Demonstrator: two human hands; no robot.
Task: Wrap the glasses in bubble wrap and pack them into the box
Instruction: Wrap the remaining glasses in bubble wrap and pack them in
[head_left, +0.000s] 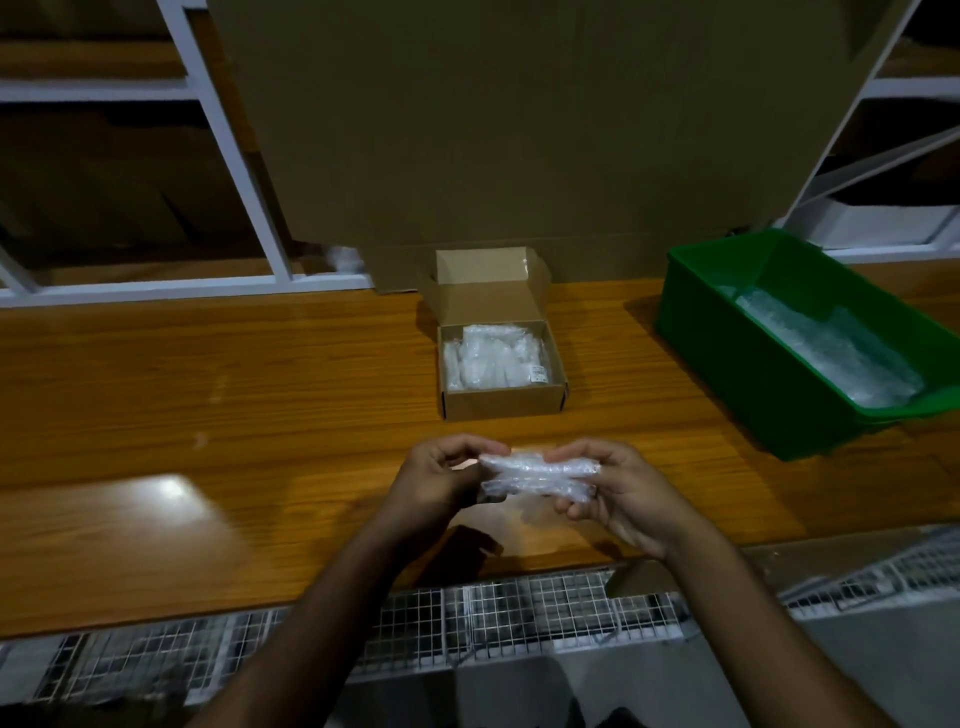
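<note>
Both hands hold a small bubble-wrapped bundle (537, 475) just above the wooden table (208, 395), near its front edge. My left hand (441, 480) grips the bundle's left end. My right hand (615, 491) grips its right end, fingers curled under it. What is inside the wrap is hidden. Beyond the hands stands a small open cardboard box (501, 405) with its lid flap up. Several bubble-wrapped bundles (493, 358) lie inside it.
A green plastic bin (727, 332) holding bubble wrap (831, 353) sits at the right of the table. A large cardboard sheet (519, 130) leans upright behind the box. White shelving frames (234, 156) stand at both sides. A wire mesh rack (467, 618) runs below the table's front edge.
</note>
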